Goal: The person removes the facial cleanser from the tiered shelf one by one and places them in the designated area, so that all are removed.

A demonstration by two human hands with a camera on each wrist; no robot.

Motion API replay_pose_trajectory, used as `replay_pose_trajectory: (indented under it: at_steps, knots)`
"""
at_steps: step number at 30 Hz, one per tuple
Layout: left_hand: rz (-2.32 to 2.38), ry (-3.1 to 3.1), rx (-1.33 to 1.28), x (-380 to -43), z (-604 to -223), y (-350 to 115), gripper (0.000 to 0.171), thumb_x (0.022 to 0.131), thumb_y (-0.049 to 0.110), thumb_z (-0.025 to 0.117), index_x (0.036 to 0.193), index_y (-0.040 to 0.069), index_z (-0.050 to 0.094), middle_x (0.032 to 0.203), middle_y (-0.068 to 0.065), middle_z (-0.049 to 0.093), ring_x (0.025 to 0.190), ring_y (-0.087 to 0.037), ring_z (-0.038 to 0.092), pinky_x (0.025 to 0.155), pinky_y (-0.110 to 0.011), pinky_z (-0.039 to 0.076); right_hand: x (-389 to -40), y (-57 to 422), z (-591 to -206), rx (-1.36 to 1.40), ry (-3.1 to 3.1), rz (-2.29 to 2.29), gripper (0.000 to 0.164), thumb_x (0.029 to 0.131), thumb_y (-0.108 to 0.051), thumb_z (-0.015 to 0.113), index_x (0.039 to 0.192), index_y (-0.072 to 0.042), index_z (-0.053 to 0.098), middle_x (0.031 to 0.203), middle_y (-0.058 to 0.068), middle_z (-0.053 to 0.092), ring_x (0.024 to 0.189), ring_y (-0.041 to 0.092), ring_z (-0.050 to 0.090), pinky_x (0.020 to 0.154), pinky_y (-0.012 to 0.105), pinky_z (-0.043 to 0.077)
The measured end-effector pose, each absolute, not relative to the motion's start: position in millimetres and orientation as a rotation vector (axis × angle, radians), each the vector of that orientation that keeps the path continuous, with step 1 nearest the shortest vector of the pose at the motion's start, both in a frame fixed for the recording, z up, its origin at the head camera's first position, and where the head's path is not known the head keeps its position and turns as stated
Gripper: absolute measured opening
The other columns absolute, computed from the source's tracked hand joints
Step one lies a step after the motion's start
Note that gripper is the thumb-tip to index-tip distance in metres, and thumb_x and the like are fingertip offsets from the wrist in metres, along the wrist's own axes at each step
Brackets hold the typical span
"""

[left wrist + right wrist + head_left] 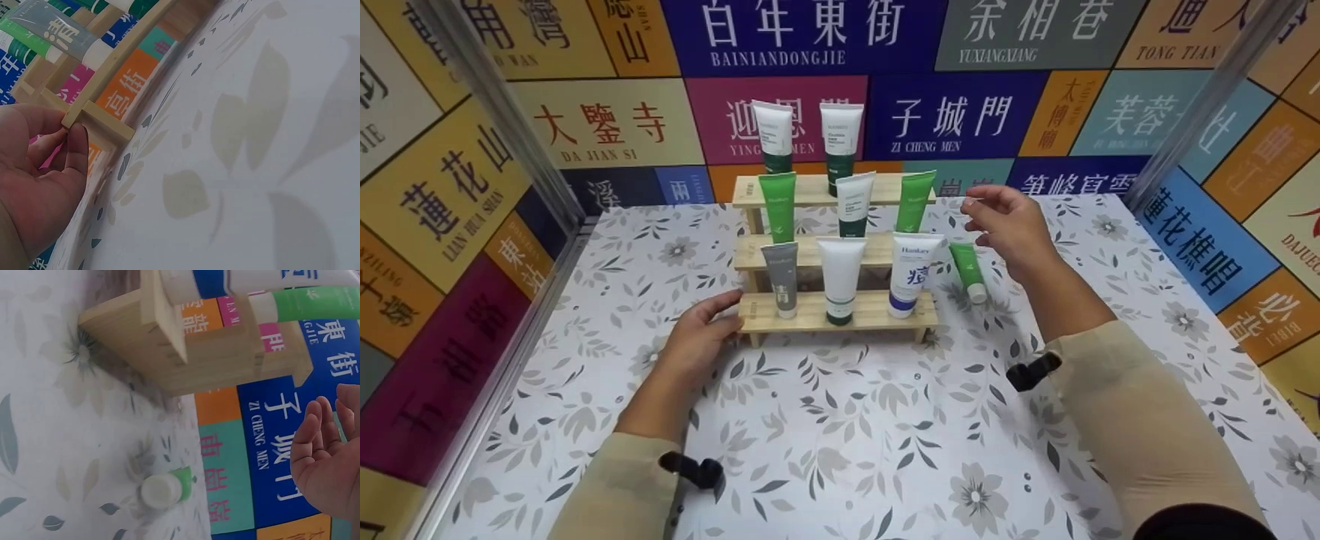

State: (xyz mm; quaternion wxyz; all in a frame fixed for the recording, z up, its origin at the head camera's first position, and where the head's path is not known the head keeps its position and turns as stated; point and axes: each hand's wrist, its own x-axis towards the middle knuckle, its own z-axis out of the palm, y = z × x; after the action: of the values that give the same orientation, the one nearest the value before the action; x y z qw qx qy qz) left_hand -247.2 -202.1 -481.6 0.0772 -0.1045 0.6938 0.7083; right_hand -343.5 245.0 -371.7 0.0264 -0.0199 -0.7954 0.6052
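A three-step wooden rack [840, 321] bears upright tubes. On its lowest step are a grey tube [784, 279], a white tube with a dark green cap [840, 274] and a white-and-blue tube [911, 274]. The middle step has a green tube [778, 202], a white-and-green tube [855, 201] and another green tube [913, 199]. Two white-and-dark-green tubes [840, 135] stand on top. My left hand [701, 337] pinches the lowest step's left end between thumb and fingers. My right hand [1011, 225], fingers loosely bent and holding nothing, hovers right of the rack.
A small green tube [966, 268] with a white cap lies on the table, right of the rack and below my right hand. Floral cloth [840, 450] covers the table. Panels with large lettering [960, 112] rise behind and at both sides.
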Motion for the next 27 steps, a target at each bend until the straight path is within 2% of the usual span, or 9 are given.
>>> replay_pose_trajectory:
  at_steps: [7, 18, 27]
  knots:
    - [2.089, 2.097, -0.33, -249, -481, -203, 0.053, 0.105, 0.01, 0.061, 0.157, 0.015, 0.054, 0.156, -0.005, 0.06, 0.126, -0.014, 0.066, 0.097, -0.023, 0.055, -339, 232, -352, 0.034, -2.416, 1.897, 0.033, 0.103, -0.039, 0.071, 0.13, -0.019, 0.069, 0.114, -0.006, 0.074, 0.095, 0.014, 0.069, 0.076, 0.025, 0.057]
    - [2.046, 2.095, -0.358, -248, -479, -205, 0.051, 0.105, 0.015, 0.062, 0.156, 0.02, 0.056, 0.158, 0.0, 0.058, 0.132, -0.015, 0.064, 0.11, -0.031, 0.051, -340, 214, -331, 0.11, -2.324, 1.992, 0.029, 0.103, -0.035, 0.072, 0.127, -0.019, 0.071, 0.114, 0.002, 0.075, 0.095, 0.017, 0.069, 0.072, 0.025, 0.056]
    - [2.08, 2.104, -0.312, -247, -480, -204, 0.052, 0.106, 0.011, 0.061, 0.158, 0.014, 0.053, 0.157, -0.007, 0.058, 0.115, -0.011, 0.067, 0.094, -0.024, 0.054, -348, 198, -304, 0.211, -2.232, 2.068, 0.031, 0.099, -0.031, 0.078, 0.126, -0.016, 0.072, 0.114, 0.001, 0.073, 0.092, 0.017, 0.069, 0.074, 0.026, 0.059]
